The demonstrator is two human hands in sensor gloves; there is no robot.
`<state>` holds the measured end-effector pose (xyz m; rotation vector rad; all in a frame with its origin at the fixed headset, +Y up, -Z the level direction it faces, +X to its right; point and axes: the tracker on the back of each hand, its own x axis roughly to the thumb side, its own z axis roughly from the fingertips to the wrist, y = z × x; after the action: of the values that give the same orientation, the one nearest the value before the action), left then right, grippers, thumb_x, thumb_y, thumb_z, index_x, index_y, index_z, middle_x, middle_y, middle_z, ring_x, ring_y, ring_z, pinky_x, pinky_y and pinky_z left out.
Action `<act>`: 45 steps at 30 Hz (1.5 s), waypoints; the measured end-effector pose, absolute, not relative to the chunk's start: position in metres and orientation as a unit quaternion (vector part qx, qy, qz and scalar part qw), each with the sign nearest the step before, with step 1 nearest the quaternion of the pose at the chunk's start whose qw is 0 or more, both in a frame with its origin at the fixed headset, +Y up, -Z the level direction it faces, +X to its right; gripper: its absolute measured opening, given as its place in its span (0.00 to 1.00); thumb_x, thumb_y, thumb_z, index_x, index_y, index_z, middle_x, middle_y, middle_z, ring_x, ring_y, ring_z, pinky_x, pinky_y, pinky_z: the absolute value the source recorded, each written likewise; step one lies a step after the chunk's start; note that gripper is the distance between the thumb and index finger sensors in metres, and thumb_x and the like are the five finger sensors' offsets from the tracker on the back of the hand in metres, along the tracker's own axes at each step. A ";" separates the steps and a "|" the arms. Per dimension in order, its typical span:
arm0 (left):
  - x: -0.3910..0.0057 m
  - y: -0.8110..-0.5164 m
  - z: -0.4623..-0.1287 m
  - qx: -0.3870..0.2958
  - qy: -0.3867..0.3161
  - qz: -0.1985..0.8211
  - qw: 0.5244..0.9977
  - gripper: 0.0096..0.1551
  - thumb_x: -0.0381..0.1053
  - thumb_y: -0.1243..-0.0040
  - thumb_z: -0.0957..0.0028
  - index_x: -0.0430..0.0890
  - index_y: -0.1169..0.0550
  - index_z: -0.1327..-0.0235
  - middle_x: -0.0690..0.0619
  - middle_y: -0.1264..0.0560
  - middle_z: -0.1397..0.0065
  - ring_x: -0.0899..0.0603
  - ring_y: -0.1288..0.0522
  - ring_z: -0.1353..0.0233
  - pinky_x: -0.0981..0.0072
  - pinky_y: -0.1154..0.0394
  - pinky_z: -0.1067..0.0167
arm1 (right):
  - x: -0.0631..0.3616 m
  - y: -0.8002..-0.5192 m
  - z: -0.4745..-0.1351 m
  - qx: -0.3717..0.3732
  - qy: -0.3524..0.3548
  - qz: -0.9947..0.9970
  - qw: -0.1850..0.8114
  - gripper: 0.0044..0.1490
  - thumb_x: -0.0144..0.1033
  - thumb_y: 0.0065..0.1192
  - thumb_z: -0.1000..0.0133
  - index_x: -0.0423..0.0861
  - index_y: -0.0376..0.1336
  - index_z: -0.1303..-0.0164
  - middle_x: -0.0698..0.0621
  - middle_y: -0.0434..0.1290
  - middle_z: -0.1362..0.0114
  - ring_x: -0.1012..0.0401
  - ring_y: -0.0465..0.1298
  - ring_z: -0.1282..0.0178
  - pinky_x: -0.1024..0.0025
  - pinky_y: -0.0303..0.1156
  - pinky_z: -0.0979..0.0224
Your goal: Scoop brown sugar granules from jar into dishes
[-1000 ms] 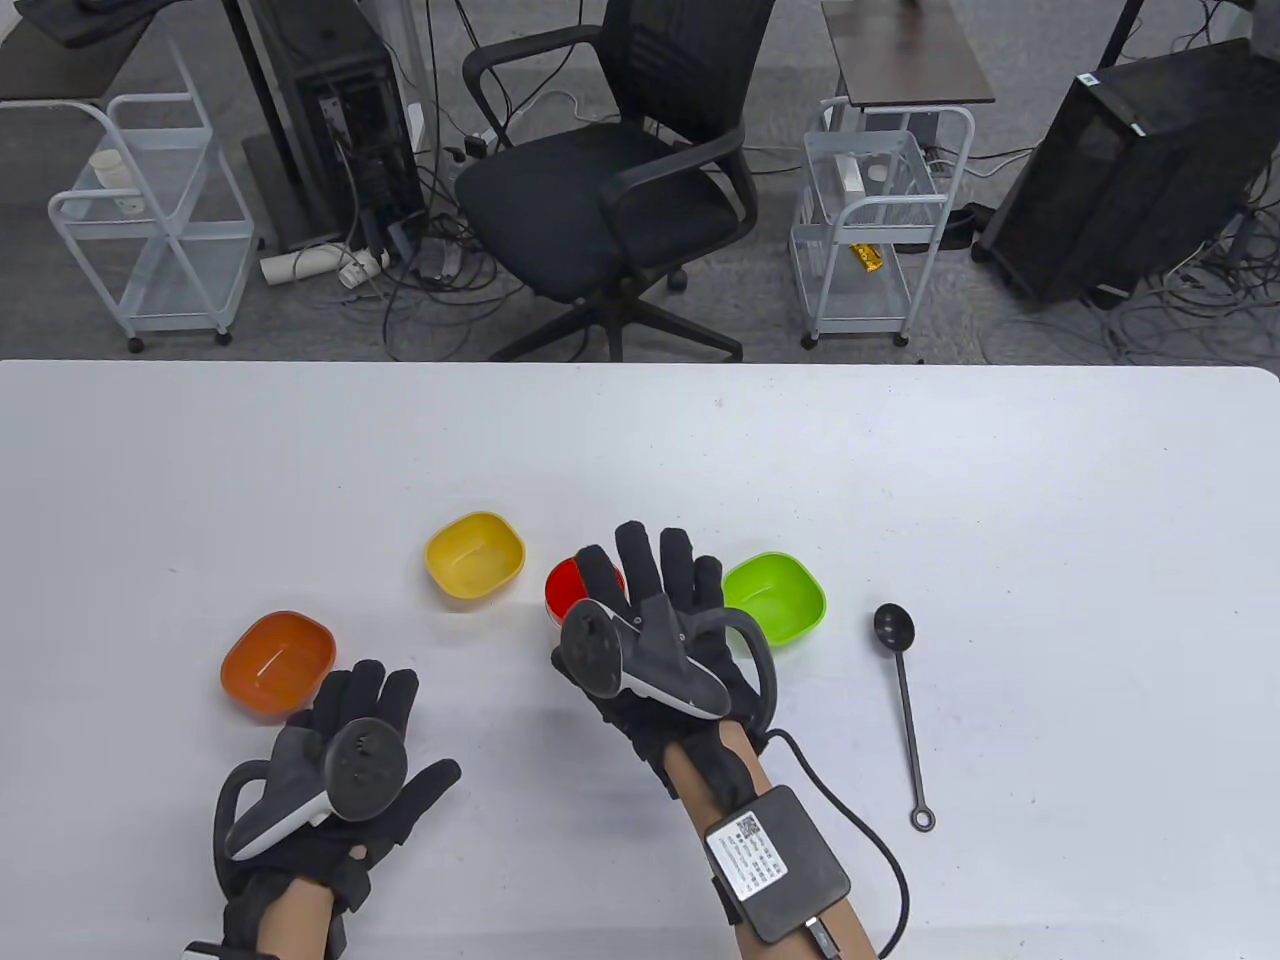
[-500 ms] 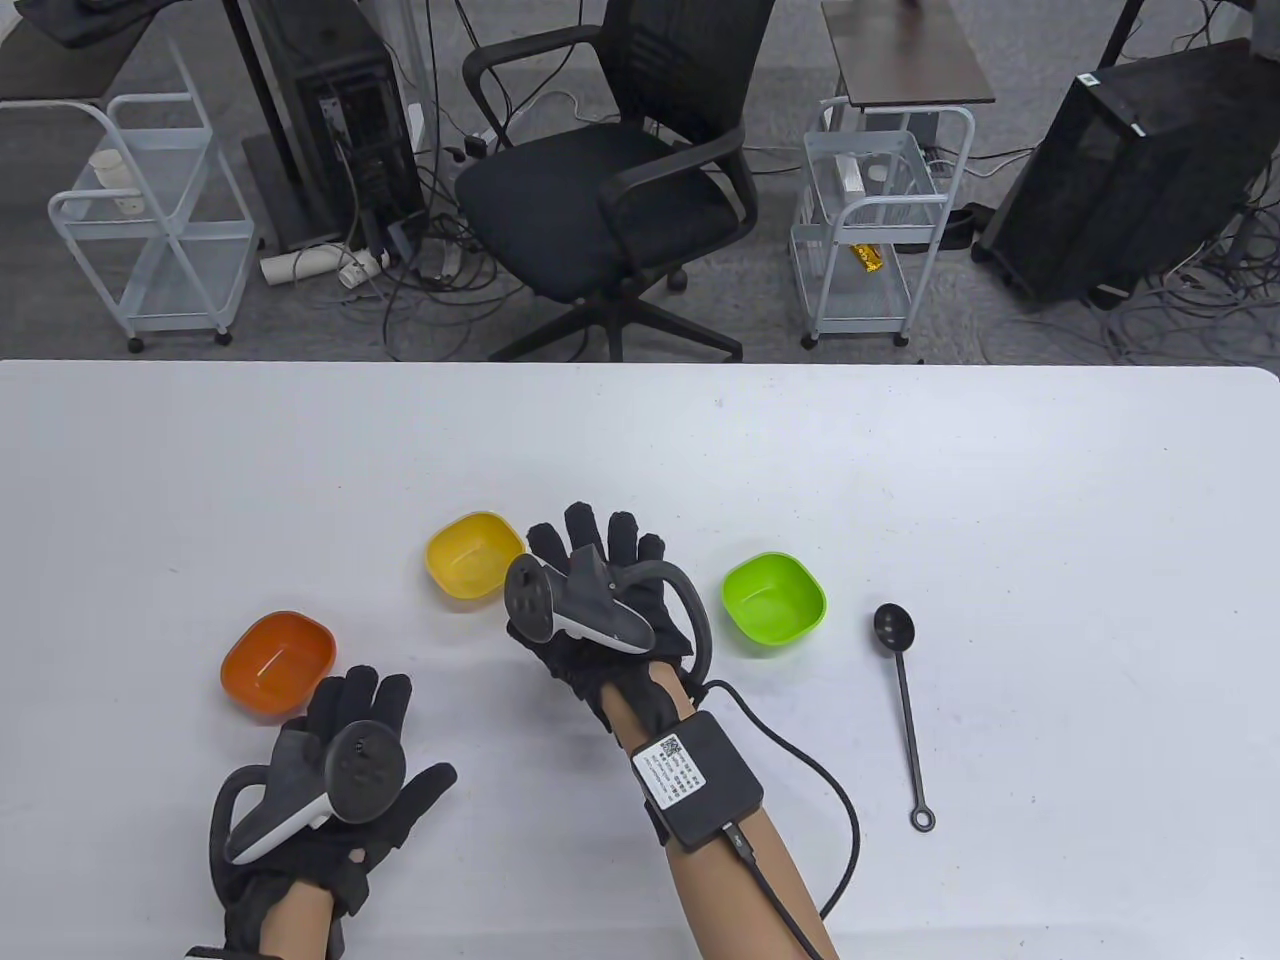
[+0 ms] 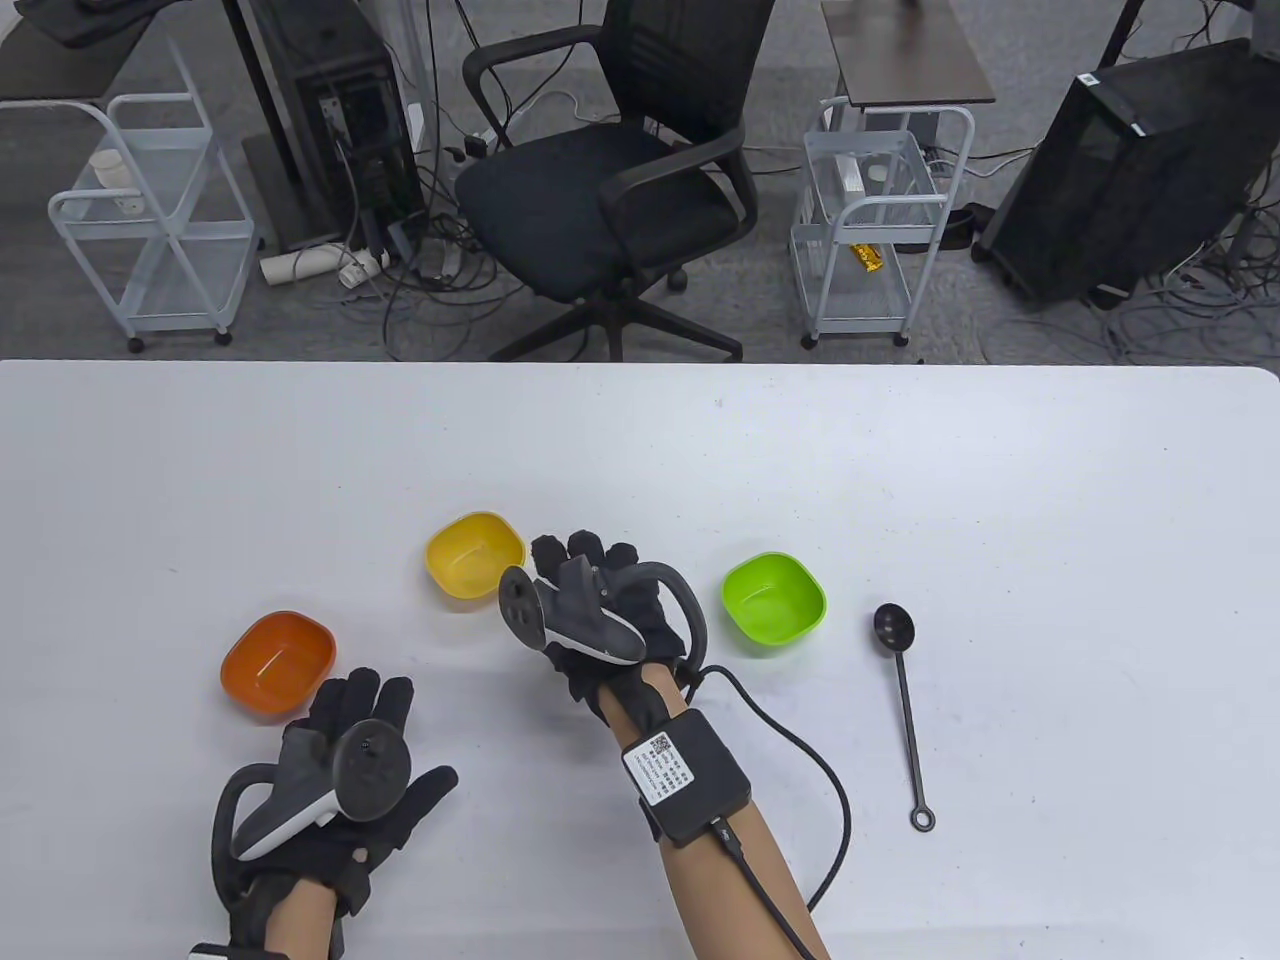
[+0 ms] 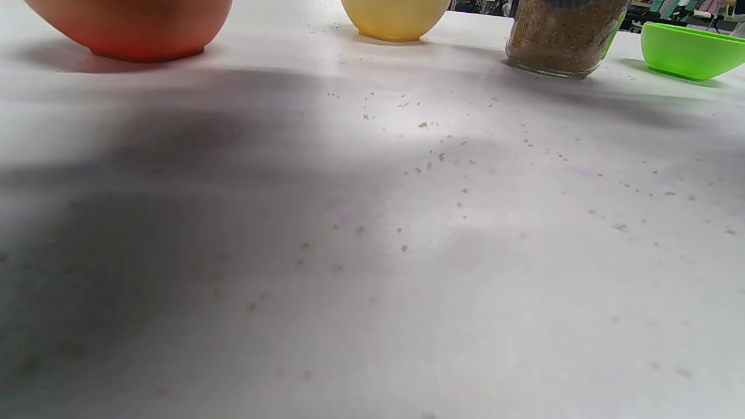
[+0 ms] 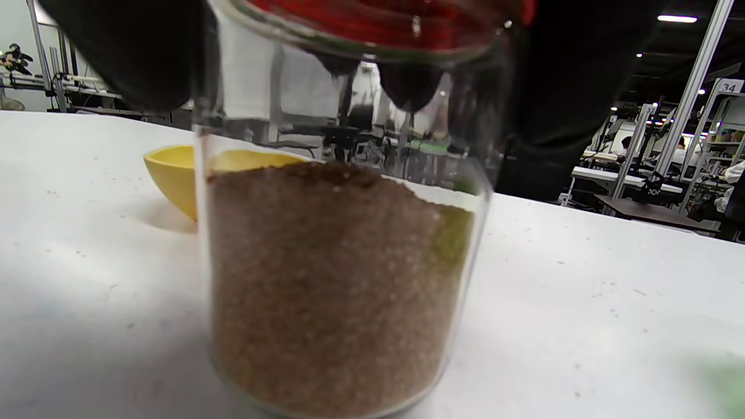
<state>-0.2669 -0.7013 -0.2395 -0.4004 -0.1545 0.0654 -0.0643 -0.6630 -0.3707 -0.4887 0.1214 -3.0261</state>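
A glass jar (image 5: 343, 279) of brown sugar granules stands on the white table (image 3: 900, 480) and wears a red lid (image 5: 378, 17). My right hand (image 3: 580, 580) covers it from above, and its fingers (image 5: 128, 52) curl around the lid. The table view hides the jar under that hand. The jar also shows in the left wrist view (image 4: 561, 38). A yellow dish (image 3: 475, 555), an orange dish (image 3: 277, 663) and a green dish (image 3: 773, 598) stand around it. A black spoon (image 3: 905, 690) lies to the right. My left hand (image 3: 365, 720) rests flat on the table, empty, beside the orange dish.
Loose sugar grains (image 4: 425, 125) are scattered on the table in front of my left hand. A cable (image 3: 820, 780) runs from my right wrist box across the table. A black office chair (image 3: 610, 190) and wire carts (image 3: 865, 220) stand beyond the far edge.
My right hand moved left from beside the green dish and came down over the jar, and its fingers curled around the red lid. My left hand stayed put.
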 end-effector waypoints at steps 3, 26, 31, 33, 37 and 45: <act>-0.267 -0.702 -0.240 -0.203 -0.077 0.031 0.976 0.58 0.75 0.61 0.38 0.43 0.64 0.13 0.36 0.69 0.11 0.27 0.67 0.13 0.26 0.57 0.23 | -0.063 -0.662 -0.368 -0.166 0.053 -0.984 0.040 0.51 0.65 0.61 0.48 0.49 0.55 0.20 0.43 0.68 0.20 0.36 0.77 0.33 0.43 0.80 0.33; -0.260 -0.706 -0.249 -0.222 -0.111 0.027 0.968 0.59 0.74 0.60 0.38 0.43 0.67 0.13 0.36 0.71 0.11 0.27 0.68 0.13 0.26 0.58 0.23 | -0.045 -0.641 -0.266 -0.220 0.075 -0.972 0.025 0.52 0.66 0.61 0.48 0.47 0.55 0.19 0.44 0.69 0.20 0.37 0.79 0.35 0.43 0.81 0.34; -0.257 -0.706 -0.252 -0.227 -0.125 0.031 0.965 0.59 0.74 0.60 0.38 0.43 0.67 0.13 0.37 0.71 0.11 0.27 0.69 0.13 0.26 0.59 0.23 | -0.038 -0.649 -0.253 -0.211 0.071 -0.975 0.020 0.52 0.66 0.61 0.48 0.47 0.55 0.19 0.44 0.68 0.20 0.37 0.79 0.35 0.43 0.81 0.33; -0.254 -0.706 -0.254 -0.229 -0.132 0.030 0.964 0.59 0.74 0.60 0.38 0.43 0.67 0.13 0.37 0.72 0.11 0.26 0.69 0.13 0.26 0.59 0.23 | -0.035 -0.653 -0.252 -0.205 0.064 -0.976 0.016 0.52 0.66 0.62 0.48 0.48 0.55 0.19 0.44 0.68 0.20 0.37 0.79 0.35 0.43 0.81 0.33; -0.249 -0.705 -0.255 -0.228 -0.145 0.040 0.962 0.60 0.75 0.60 0.38 0.43 0.67 0.13 0.36 0.72 0.11 0.27 0.69 0.13 0.26 0.59 0.23 | -0.033 -0.659 -0.253 -0.199 0.055 -0.978 0.017 0.52 0.66 0.62 0.48 0.47 0.55 0.19 0.44 0.68 0.20 0.37 0.78 0.34 0.43 0.80 0.33; -0.240 -0.707 -0.251 -0.231 -0.175 0.051 0.956 0.61 0.75 0.58 0.38 0.42 0.67 0.13 0.35 0.70 0.11 0.26 0.67 0.13 0.27 0.57 0.23 | -0.038 -0.664 -0.253 -0.200 0.057 -0.978 0.017 0.52 0.66 0.63 0.49 0.48 0.55 0.19 0.45 0.68 0.19 0.37 0.77 0.34 0.43 0.79 0.32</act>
<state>-0.2400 -0.7072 -0.2513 -0.4694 -0.3561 0.1032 -0.0382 -0.6636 -0.2531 -0.6232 0.1759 -3.0402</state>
